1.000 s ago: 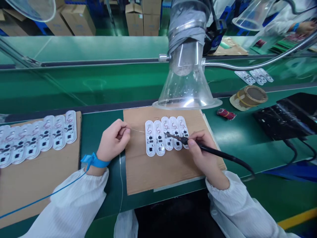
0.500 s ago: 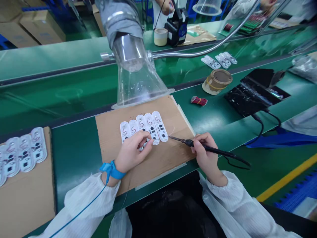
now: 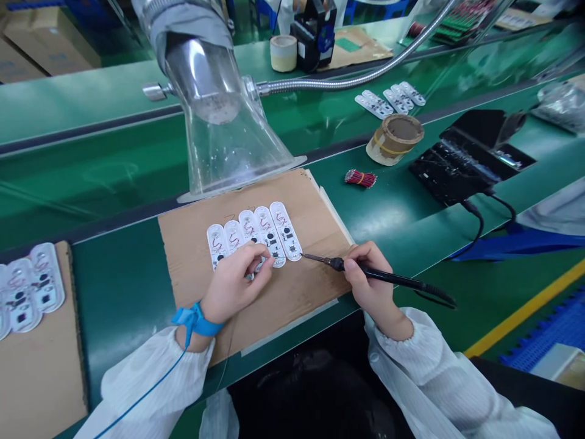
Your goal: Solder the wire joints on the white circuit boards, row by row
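Note:
Several white oval-ended circuit boards (image 3: pixel 284 230), with red wires and black parts, lie side by side on a brown cardboard sheet (image 3: pixel 292 305). My right hand (image 3: pixel 371 275) grips a soldering iron (image 3: pixel 388 276) like a pen. Its tip is at the lower right edge of the rightmost board; contact cannot be made out. My left hand (image 3: pixel 237 277), wearing a blue wrist strap (image 3: pixel 197 320), is over the lower ends of the boards with thumb and forefinger pinched. A thin solder wire (image 3: pixel 228 344) trails below this hand, and its end at the fingertips is hard to see.
A clear fume hood (image 3: pixel 233 146) hangs behind the cardboard. To the right are a bundle of red wires (image 3: pixel 361 178), a tape roll (image 3: pixel 395 139) and a black soldering stand (image 3: pixel 470 158). More boards (image 3: pixel 46 277) lie on cardboard at left, others (image 3: pixel 390 99) across the bench.
The whole view has shifted, so the bench things appear farther left and higher. The iron's tip has come slightly nearer the rightmost board's lower end. My left hand keeps its pinch.

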